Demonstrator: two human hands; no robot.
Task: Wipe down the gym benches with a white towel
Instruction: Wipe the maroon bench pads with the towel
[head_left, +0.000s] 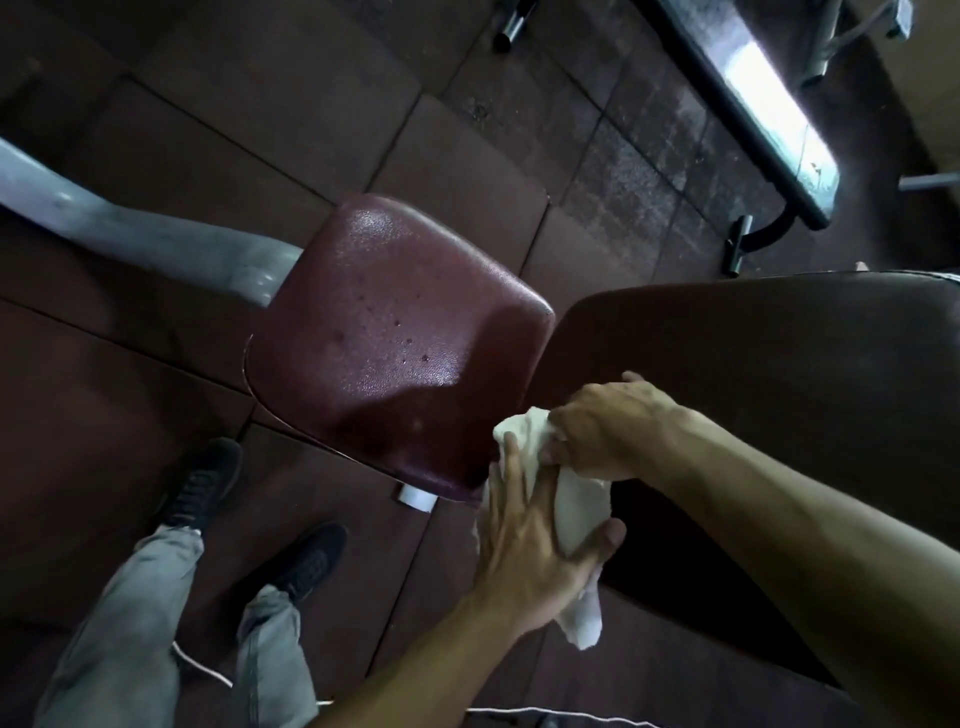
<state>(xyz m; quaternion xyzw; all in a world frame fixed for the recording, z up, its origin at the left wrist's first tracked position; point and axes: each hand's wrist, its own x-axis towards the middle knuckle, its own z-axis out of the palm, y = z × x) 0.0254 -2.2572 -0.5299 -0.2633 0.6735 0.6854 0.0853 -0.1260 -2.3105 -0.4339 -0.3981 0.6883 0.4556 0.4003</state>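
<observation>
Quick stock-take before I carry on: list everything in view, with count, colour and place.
white towel: one, white, bunched between both hands at the gap between the two pads
seat pad: one, maroon, glossy with droplets, centre
back pad: one, dark brown, right of the seat pad
bench frame: one, grey, left, running under the seat pad
second bench: one, dark with glare, upper right
floor tiles: many, dark brown, all around
cord: one, white, on the floor at bottom
shoes: two, black, lower left
trouser legs: two, grey, lower left
left hand: one, holds the towel from below
right hand: one, grips the towel's upper end
</observation>
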